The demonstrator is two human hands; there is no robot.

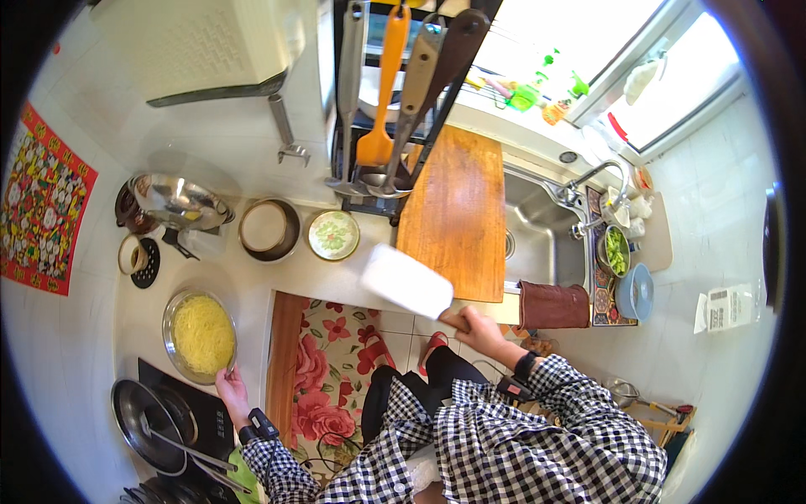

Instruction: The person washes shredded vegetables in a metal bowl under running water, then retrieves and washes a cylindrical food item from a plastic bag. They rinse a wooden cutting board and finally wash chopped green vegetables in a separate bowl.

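My right hand (483,332) grips the wooden handle of a cleaver (408,281). Its broad blade looks bright and slightly blurred, and points left over the counter's front edge, beside the wooden cutting board (454,214). On the left, my left hand (232,392) holds the near rim of a round bowl (169,359). Fine yellow shreds (203,335), like shredded potato, are heaped in the bowl. It sits on the white countertop (255,296), just beyond the black cooktop (213,419).
A wok (135,435) holding a metal utensil sits on the cooktop. Pots (291,246) and a patterned plate (334,235) line the back. Hanging spatulas (376,148) jut forward above the counter. The sink (538,233), chopped greens (617,251) and a blue basin (635,292) are right.
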